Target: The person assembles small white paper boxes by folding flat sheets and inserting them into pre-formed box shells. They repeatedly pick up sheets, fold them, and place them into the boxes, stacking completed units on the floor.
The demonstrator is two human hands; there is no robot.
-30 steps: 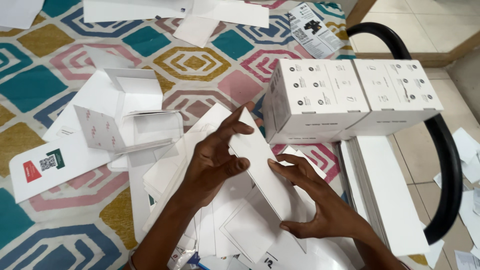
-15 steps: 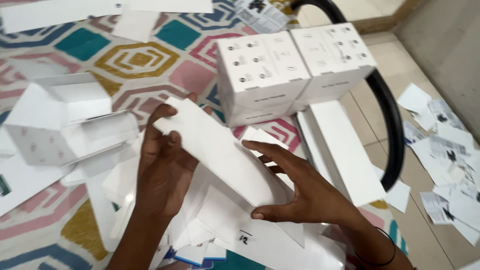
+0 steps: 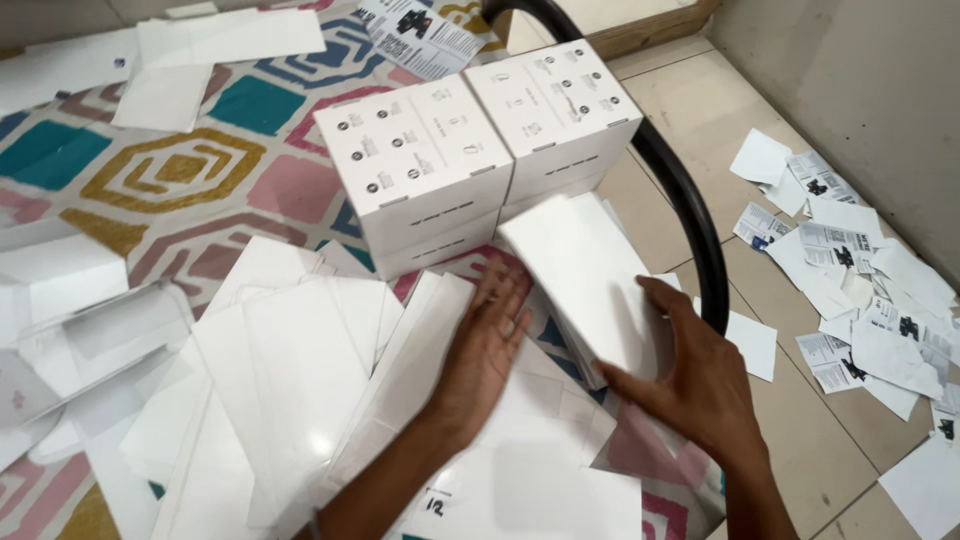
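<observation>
Head cam, looking down: the right hand [image 3: 700, 385] has its fingers [image 3: 668, 298] wrapped over the near edge of a flat white carton blank [image 3: 585, 280], thumb underneath, so the fingers are clamped on it; the blank sits tilted, its far end just beside the stacked white printed boxes [image 3: 480, 140]. The left hand [image 3: 485, 350] lies flat, fingers together & stretched out, pressing on the heap of white folded card sheets [image 3: 300, 390] that covers the patterned mat [image 3: 170, 170], fingertips right next to the blank's left edge, w/ the hand a bit blurred. The boxes stand 2 side by side, each on another one, on the mat behind both hands. A black curved hoop [image 3: 690, 215] runs from behind the boxes down past the right hand, touching the mat's edge. Right of it, on the tiled floor [image 3: 800, 440], lie scattered printed leaflets [image 3: 850, 260], well apart from the hands. At far left, an opened white box w/ a clear insert [image 3: 90, 320] rests on the mat. More white sheets [image 3: 215, 50] lie at the top, near another printed leaflet [image 3: 415, 30].
</observation>
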